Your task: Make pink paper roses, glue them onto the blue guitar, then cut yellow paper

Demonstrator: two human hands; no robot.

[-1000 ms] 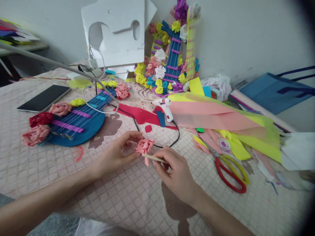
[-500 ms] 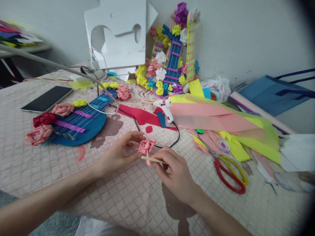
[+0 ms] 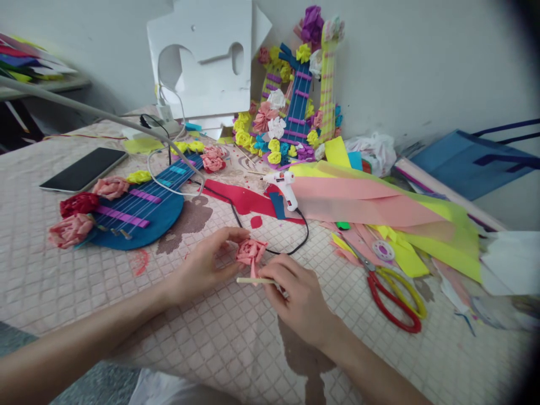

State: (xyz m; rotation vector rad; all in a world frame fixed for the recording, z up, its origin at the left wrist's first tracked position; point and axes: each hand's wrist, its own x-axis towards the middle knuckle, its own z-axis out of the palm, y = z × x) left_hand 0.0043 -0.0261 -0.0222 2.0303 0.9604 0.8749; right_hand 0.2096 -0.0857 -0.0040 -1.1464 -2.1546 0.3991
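A quilted cloth covers the desk point(image 3: 202, 337) beneath both hands. Beyond the left hand point(image 3: 206, 261), to its left, lies a blue toy guitar point(image 3: 164, 211), neck pointing away and rightward. Red-and-yellow-handled scissors point(image 3: 369, 265) lie right of the right hand point(image 3: 297, 292); a white glue gun point(image 3: 287, 191) lies beyond it. The left hand grasps the pink paper rose point(image 3: 250, 251) between the hands, its narrow tail pointing toward the person. The right hand pinches a thin stick point(image 3: 252, 280), long axis crosswise, free tip leftward.
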